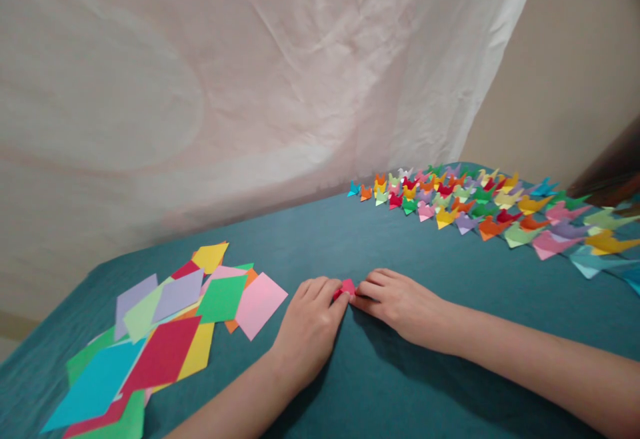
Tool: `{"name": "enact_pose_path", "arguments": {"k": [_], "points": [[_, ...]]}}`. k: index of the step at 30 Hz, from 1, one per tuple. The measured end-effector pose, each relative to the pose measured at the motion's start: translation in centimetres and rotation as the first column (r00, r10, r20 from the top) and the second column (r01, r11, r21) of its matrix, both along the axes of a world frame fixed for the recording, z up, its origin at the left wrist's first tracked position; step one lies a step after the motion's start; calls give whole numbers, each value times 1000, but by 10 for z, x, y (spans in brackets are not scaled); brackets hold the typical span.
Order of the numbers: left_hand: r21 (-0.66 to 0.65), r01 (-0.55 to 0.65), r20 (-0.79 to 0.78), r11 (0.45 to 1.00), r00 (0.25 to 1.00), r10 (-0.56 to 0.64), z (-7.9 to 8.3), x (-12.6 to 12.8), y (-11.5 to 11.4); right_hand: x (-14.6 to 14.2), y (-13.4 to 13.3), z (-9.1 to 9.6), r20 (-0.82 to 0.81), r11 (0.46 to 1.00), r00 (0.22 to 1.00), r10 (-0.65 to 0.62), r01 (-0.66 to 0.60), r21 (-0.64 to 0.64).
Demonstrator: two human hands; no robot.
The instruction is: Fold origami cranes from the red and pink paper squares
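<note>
A small folded piece of red paper point(347, 286) lies on the teal cloth between my two hands, near the middle of the head view. My left hand point(313, 319) pinches its left side, with the thumb along the near edge. From the right, my right hand point(395, 299) grips the other side with thumb and fingertips pressed together. Fingers cover much of the red paper, so its full folded shape is hidden.
Loose coloured paper squares point(165, 352) lie overlapping at the left. Rows of folded paper birds point(467, 223) in many colours stand at the right and far right. The teal tablecloth point(280, 232) reaches back to a hanging pale sheet point(300, 79).
</note>
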State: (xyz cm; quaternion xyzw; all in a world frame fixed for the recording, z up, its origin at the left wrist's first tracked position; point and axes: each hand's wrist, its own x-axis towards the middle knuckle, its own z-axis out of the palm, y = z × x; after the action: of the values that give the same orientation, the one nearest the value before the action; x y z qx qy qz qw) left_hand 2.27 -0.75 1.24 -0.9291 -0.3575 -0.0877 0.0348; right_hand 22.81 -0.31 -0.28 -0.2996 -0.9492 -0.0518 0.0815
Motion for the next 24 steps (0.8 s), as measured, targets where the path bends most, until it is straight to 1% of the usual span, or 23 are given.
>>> {"name": "enact_pose_path", "arguments": {"k": [3, 8, 15, 24], "points": [[21, -27, -70, 999, 997, 28, 3, 0, -8, 0, 0, 1, -7, 1000, 1000, 4, -4, -1], [7, -90, -71, 996, 993, 90, 2, -4, -15, 0, -1, 3, -6, 1000, 1000, 1, -1, -18], [-17, -158, -102, 987, 983, 155, 1, -6, -16, 1, -2, 4, -26, 1000, 1000, 12, -12, -26], [-28, -171, -116, 985, 979, 167, 6, -8, -16, 0, -3, 3, -8, 1000, 1000, 1, -1, -25]]}}
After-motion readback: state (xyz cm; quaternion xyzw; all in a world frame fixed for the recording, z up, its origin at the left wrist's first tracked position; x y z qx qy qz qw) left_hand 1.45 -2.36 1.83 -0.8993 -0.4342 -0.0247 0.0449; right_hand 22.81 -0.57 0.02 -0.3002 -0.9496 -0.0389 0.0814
